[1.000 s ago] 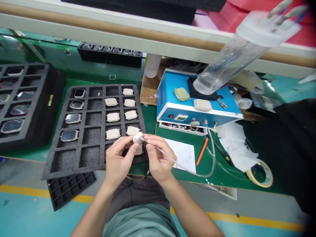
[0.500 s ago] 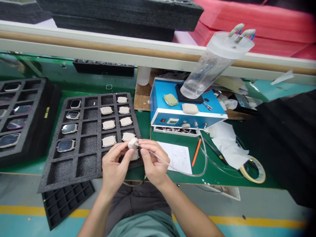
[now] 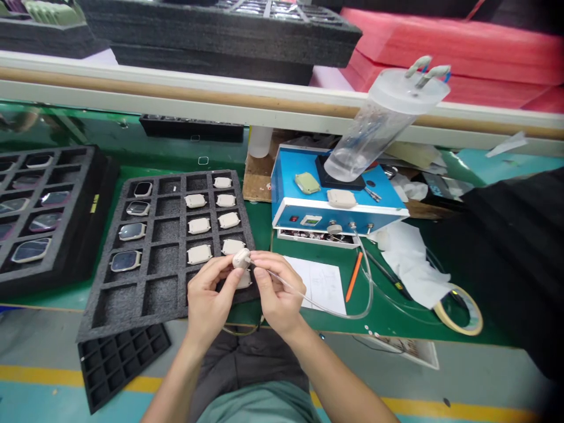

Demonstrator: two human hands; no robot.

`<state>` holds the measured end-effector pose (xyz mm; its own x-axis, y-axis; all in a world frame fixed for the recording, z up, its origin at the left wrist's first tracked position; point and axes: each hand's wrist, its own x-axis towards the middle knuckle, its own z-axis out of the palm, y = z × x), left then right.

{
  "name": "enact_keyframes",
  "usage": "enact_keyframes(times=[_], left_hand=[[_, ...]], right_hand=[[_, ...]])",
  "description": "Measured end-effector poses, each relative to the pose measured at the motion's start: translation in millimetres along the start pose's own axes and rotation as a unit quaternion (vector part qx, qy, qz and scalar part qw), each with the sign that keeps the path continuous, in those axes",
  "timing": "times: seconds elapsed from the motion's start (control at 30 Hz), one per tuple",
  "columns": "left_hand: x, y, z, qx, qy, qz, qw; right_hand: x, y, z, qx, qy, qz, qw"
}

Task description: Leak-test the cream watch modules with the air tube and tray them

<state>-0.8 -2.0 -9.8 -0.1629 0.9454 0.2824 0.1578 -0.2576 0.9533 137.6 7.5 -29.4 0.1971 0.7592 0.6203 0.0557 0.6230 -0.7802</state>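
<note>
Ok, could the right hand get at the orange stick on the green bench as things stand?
Probably yes: only the flat white paper seems to lie between the right hand and the orange stick. That hand holds the clear tube, though, so it would likely have to let go first.

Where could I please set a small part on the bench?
A narrow green strip lies between the foam tray and blue box; another, along the front edge, lies between the clear tube's loop and the tape roll. The box's top and the area around the white tissue are crowded.
</note>
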Motion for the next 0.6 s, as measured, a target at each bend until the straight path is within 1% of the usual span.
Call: enact_keyframes(times=[0.37, 0.6], left_hand=[[0.0, -0.3, -1.2, 0.002, -0.008, 0.002, 1.0], [0.8, -0.2, -0.6, 0.002, -0.008, 0.0, 1.0]], right_hand=[[2.1, -2.8, 1.6, -0.007, 0.002, -0.011, 1.0], [1.7, -0.1, 1.0, -0.003, -0.001, -0.006, 1.0]])
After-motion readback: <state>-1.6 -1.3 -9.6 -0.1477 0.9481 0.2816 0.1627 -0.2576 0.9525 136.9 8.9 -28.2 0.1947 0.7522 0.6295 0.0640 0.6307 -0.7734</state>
